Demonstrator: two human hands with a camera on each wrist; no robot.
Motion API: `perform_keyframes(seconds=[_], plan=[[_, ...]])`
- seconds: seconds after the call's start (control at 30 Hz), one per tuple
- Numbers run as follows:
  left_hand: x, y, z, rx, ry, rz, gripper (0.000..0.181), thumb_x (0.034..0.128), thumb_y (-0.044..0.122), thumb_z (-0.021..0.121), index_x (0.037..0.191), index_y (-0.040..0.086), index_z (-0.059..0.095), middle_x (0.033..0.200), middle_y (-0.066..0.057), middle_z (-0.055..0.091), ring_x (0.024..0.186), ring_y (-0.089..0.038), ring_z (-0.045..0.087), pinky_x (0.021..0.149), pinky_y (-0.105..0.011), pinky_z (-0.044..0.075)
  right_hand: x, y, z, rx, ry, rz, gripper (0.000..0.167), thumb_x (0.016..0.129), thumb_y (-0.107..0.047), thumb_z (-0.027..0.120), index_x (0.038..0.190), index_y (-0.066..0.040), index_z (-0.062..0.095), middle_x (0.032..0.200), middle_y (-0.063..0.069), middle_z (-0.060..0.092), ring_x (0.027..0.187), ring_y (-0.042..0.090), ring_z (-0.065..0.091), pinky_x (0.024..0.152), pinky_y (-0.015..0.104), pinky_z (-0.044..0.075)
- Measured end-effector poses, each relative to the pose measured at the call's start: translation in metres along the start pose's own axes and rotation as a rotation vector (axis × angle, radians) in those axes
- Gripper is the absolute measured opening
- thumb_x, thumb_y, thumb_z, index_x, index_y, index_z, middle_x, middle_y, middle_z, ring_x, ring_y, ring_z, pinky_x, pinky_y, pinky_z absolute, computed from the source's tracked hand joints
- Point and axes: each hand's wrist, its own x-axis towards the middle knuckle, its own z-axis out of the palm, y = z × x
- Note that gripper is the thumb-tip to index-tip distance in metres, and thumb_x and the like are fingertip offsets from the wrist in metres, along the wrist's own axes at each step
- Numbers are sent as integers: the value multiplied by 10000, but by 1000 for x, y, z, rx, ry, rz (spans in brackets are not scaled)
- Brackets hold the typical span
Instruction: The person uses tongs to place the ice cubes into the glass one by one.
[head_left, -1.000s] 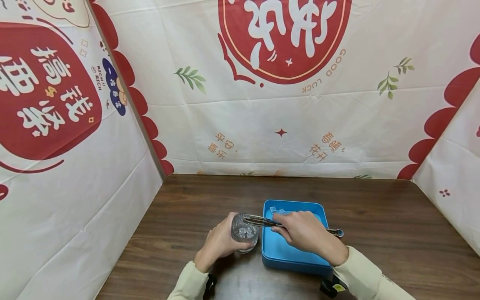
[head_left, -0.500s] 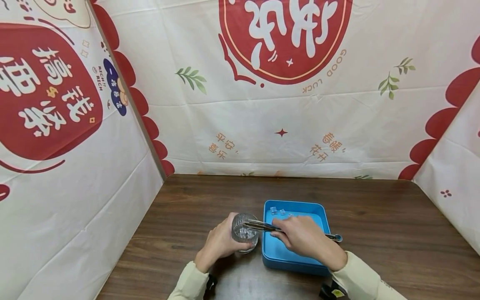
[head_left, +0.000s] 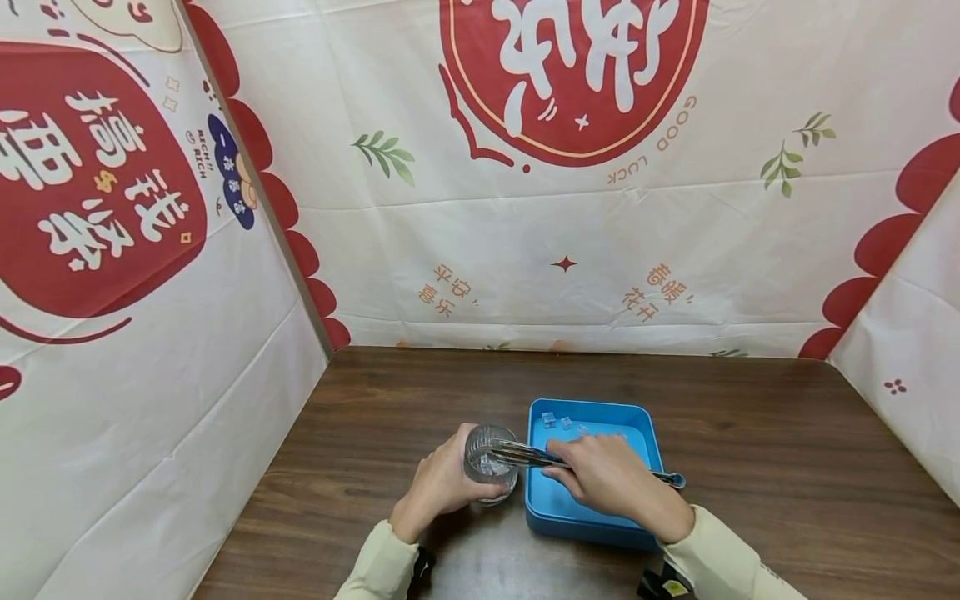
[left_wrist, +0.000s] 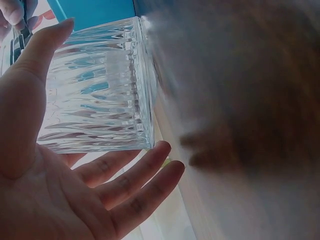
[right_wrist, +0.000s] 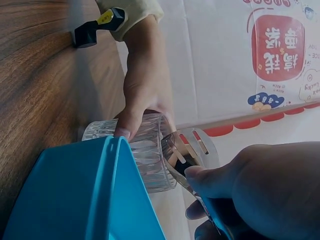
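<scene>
Right grip [head_left: 611, 473] grasps tongs [head_left: 528, 455] at the mouth of the glass [right_wrist: 147, 150], which the left grip [head_left: 441, 477] clasps; a sideways knock from the tongs could tip it.

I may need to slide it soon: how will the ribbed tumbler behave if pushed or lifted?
The ribbed tumbler is probably stiff but could chip or crack, as it looks clear and glass-like. Its ridged surface may give the left hand some grip. If knocked over, it would likely roll, given its round shape.
</scene>
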Motion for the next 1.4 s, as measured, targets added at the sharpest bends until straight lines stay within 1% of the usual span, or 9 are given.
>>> perform_keyframes(seconds=[0.23,0.43,0.57,0.67,0.77,0.93,1.1,1.23,1.4], plan=[[0,0,0,7,5,1,845,646,621,838,1304,226,486,1140,56,646,973,-164,646,737,-404,507,-1,0,2,14,-17,35,176,953,-371,642,881,-224,579,562,-138,366,464,25,334,424,227,253],[0,0,1,8,9,-2,833,645,613,841,1297,232,488,1128,62,646,952,-158,645,722,-392,500,-2,0,2,26,-31,86,240,939,-408,649,1002,-177,641,628,-134,489,502,29,391,440,238,314],[0,0,1,10,7,-7,841,643,613,842,1298,222,487,1123,54,646,947,-159,643,725,-392,501,-3,0,1,24,-40,105,350,934,-434,646,1120,-138,658,781,-45,666,580,60,526,490,271,406],[1,0,1,8,3,-13,854,641,615,843,1303,213,482,1120,43,646,940,-158,638,726,-388,501,-6,2,0,35,-48,121,426,928,-456,645,1179,-112,647,912,28,720,669,99,605,552,319,468],[0,0,1,6,-1,-16,864,640,617,843,1307,208,479,1117,38,646,930,-154,634,722,-381,499,-8,3,-1,51,-55,132,443,916,-473,655,1171,-112,639,913,28,716,690,101,607,575,345,478],[0,0,1,9,3,-17,868,632,628,842,1303,210,482,1114,40,647,927,-154,636,720,-383,500,-12,6,-2,79,-60,148,443,901,-483,671,1148,-117,632,767,-71,638,623,28,524,572,328,440],[0,-1,2,14,7,-15,870,627,633,840,1299,213,483,1114,39,650,931,-158,640,722,-383,502,-15,9,-3,95,-70,162,512,901,-504,662,1207,-95,631,723,-124,579,621,3,509,589,324,461],[0,-1,2,10,9,-20,872,622,630,843,1299,217,481,1105,43,648,920,-157,639,709,-374,499,-18,11,-9,94,-59,157,564,898,-529,654,1233,-76,628,675,-145,522,594,-8,463,548,270,418],[-1,-1,1,-1,5,-25,874,620,626,845,1301,218,481,1114,33,651,932,-172,647,721,-392,505,-23,14,-16,103,-40,161,532,897,-525,659,1204,-93,625,630,-149,445,563,-10,407,493,232,344]])
